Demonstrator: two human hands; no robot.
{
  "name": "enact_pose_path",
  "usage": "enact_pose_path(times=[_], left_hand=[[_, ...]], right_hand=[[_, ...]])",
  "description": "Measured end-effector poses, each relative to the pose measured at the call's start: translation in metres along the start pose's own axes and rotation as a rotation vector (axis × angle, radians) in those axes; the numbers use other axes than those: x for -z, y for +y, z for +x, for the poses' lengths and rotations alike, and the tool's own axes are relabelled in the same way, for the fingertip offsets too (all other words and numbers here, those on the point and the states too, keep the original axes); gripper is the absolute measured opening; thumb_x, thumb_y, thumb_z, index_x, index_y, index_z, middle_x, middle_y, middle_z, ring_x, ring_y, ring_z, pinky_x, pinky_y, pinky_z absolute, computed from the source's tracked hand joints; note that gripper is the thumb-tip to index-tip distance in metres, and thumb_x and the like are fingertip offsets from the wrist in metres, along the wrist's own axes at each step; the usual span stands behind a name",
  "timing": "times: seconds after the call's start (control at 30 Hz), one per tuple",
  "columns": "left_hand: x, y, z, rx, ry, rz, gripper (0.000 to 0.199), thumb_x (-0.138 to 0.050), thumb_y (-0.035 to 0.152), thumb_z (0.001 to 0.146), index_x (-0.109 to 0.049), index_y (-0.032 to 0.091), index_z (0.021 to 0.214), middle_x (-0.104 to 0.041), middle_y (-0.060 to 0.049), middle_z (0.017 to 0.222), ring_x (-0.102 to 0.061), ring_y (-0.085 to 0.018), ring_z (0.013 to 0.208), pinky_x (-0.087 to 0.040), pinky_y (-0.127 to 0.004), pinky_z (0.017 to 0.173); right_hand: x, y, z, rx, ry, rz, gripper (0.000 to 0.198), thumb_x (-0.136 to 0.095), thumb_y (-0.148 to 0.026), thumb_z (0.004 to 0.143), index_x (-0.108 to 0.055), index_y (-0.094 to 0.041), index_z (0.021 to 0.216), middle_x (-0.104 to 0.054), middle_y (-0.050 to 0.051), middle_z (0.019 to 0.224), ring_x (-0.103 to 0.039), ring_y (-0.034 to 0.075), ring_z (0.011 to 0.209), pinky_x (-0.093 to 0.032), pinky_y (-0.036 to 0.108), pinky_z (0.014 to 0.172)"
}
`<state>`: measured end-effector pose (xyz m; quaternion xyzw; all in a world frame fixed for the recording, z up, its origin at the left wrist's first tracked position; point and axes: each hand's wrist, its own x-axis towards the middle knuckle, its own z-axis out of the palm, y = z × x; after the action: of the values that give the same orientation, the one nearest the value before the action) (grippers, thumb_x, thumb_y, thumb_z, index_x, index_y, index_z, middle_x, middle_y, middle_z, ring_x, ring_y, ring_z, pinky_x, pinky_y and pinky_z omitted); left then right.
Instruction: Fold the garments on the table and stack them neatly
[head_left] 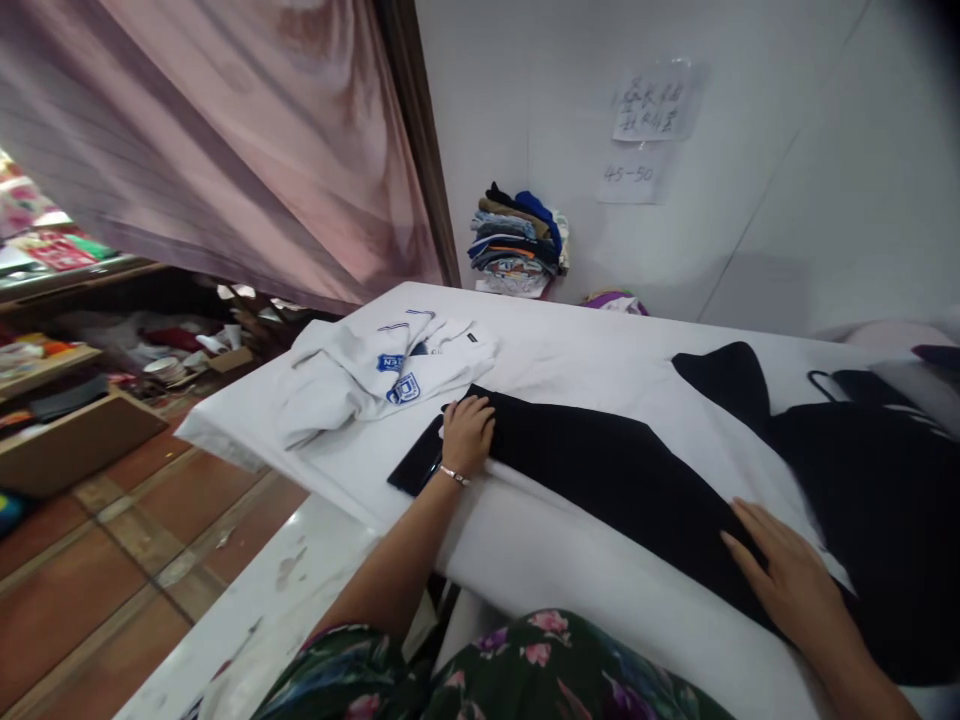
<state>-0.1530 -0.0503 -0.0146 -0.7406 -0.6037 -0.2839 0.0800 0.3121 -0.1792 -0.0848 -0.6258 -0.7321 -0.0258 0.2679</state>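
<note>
A black garment lies spread over the white-covered table, a long narrow part of it stretching toward the left. At the far end of that part, my left hand is closed on the cloth, fingers bent together over it. My right hand rests on the garment nearer its wide body, fingers stretched out and thumb apart. Just left of my left hand is a flat black piece; whether it belongs to the garment is unclear. Beyond lies a crumpled white garment with blue badges and striped trim.
Folded clothes are stacked behind the table against the wall. A pink curtain hangs at the back left. Paper notes are on the wall. Low open boxes stand on the tiled floor at left.
</note>
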Motion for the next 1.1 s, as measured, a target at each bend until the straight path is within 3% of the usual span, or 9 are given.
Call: enact_pose_path(times=[0.07,0.2,0.33,0.47,0.63,0.77,0.9,0.97,1.1], left_hand=[[0.003,-0.008,-0.001,0.123,0.067,0.017,0.026,-0.053,0.025,0.089,-0.067,0.022,0.11,-0.064,-0.007,0.125,-0.052,-0.025,0.121,-0.033,-0.047,0.107],[0.006,-0.017,-0.001,0.24,0.004,0.044,0.028,-0.058,0.03,0.086,-0.066,0.019,0.11,-0.066,-0.009,0.119,-0.055,-0.027,0.113,-0.037,-0.045,0.099],[0.006,-0.014,0.001,0.257,-0.04,0.061,0.016,-0.058,0.028,0.085,-0.068,0.019,0.094,-0.069,-0.008,0.101,-0.057,-0.026,0.103,-0.039,-0.042,0.093],[0.008,-0.011,0.001,0.243,-0.025,0.048,0.012,-0.058,0.025,0.084,-0.067,0.02,0.091,-0.069,-0.007,0.099,-0.058,-0.024,0.103,-0.037,-0.041,0.096],[0.011,-0.009,0.002,0.261,-0.072,0.054,0.025,-0.056,0.026,0.084,-0.065,0.018,0.106,-0.067,-0.01,0.114,-0.057,-0.026,0.112,-0.038,-0.045,0.099],[0.013,0.003,0.007,0.053,0.038,0.095,0.04,-0.047,0.032,0.091,-0.056,0.018,0.128,-0.055,-0.011,0.138,-0.042,-0.026,0.133,-0.02,-0.05,0.114],[-0.001,0.01,0.01,-0.102,-0.176,0.15,0.052,-0.044,0.042,0.091,-0.051,0.016,0.136,-0.045,-0.012,0.147,-0.034,-0.03,0.139,-0.02,-0.053,0.114],[-0.012,0.007,0.011,-0.11,-0.285,0.201,0.056,-0.043,0.046,0.09,-0.05,0.016,0.137,-0.044,-0.012,0.148,-0.035,-0.031,0.138,-0.022,-0.055,0.112],[-0.023,0.001,0.015,-0.087,-0.352,0.259,0.061,-0.04,0.048,0.088,-0.048,0.016,0.14,-0.039,-0.01,0.151,-0.03,-0.031,0.141,-0.023,-0.055,0.112]], right_hand=[[0.0,0.0,0.0,-0.051,0.042,0.046,0.048,-0.04,-0.054,0.09,-0.055,-0.026,0.126,-0.064,0.011,0.122,-0.061,0.032,0.113,-0.049,0.053,0.098],[0.003,-0.002,0.001,-0.135,0.106,0.05,0.037,-0.041,-0.052,0.088,-0.06,-0.031,0.112,-0.069,0.009,0.104,-0.065,0.034,0.099,-0.054,0.053,0.088],[0.008,0.0,0.005,-0.249,0.125,0.08,0.027,-0.043,-0.053,0.082,-0.062,-0.035,0.091,-0.07,0.007,0.095,-0.067,0.034,0.093,-0.054,0.053,0.082],[0.007,0.009,0.007,-0.428,0.175,0.095,0.023,-0.047,-0.053,0.075,-0.061,-0.036,0.084,-0.071,0.006,0.096,-0.068,0.035,0.088,-0.055,0.052,0.078],[0.001,0.012,0.009,-0.354,0.103,0.04,0.022,-0.046,-0.05,0.077,-0.061,-0.036,0.085,-0.071,0.009,0.096,-0.067,0.035,0.092,-0.055,0.052,0.079],[0.005,-0.008,0.012,-0.183,0.153,-0.014,0.033,-0.041,-0.041,0.086,-0.063,-0.03,0.108,-0.067,0.011,0.114,-0.063,0.032,0.107,-0.051,0.049,0.092],[0.008,-0.028,0.015,-0.083,0.041,-0.137,0.039,-0.037,-0.03,0.091,-0.064,-0.022,0.119,-0.063,0.012,0.126,-0.058,0.029,0.117,-0.044,0.05,0.101],[0.006,-0.033,0.015,-0.103,-0.011,-0.172,0.04,-0.035,-0.027,0.093,-0.064,-0.02,0.12,-0.063,0.011,0.127,-0.058,0.028,0.119,-0.043,0.051,0.102],[0.007,-0.038,0.015,-0.139,-0.04,-0.137,0.039,-0.039,-0.027,0.093,-0.062,-0.022,0.124,-0.061,0.009,0.132,-0.055,0.026,0.122,-0.041,0.051,0.105]])
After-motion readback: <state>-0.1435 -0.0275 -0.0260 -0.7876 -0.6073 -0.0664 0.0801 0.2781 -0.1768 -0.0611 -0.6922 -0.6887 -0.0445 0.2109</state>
